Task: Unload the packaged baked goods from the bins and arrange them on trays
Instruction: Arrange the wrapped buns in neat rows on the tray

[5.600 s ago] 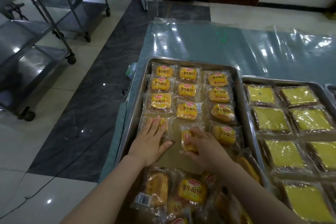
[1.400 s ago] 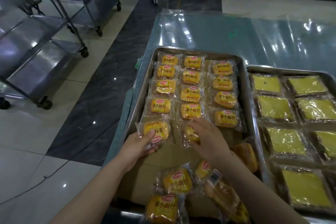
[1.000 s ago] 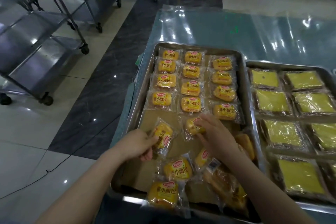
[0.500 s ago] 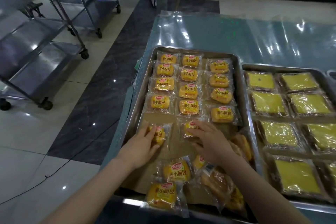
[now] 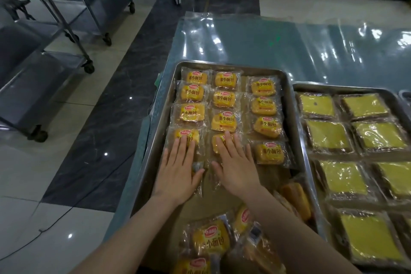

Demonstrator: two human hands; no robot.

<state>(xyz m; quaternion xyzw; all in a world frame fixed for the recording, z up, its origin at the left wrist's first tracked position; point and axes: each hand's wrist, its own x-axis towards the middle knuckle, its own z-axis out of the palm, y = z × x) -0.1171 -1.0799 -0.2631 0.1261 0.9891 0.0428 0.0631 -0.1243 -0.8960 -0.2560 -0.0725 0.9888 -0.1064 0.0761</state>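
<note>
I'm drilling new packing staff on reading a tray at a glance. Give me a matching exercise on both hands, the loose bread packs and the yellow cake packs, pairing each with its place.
1 left hand
2 right hand
3 loose bread packs
4 yellow cake packs

A in the right tray
B flat on the bread tray's left column
C heaped at the bread tray's near end
D flat on the bread tray's middle column

Pairs: 1-B, 2-D, 3-C, 4-A

Orange-yellow bread packets (image 5: 224, 99) with red logos; yellow cake packs (image 5: 329, 135); silver tray (image 5: 291, 118).
</note>
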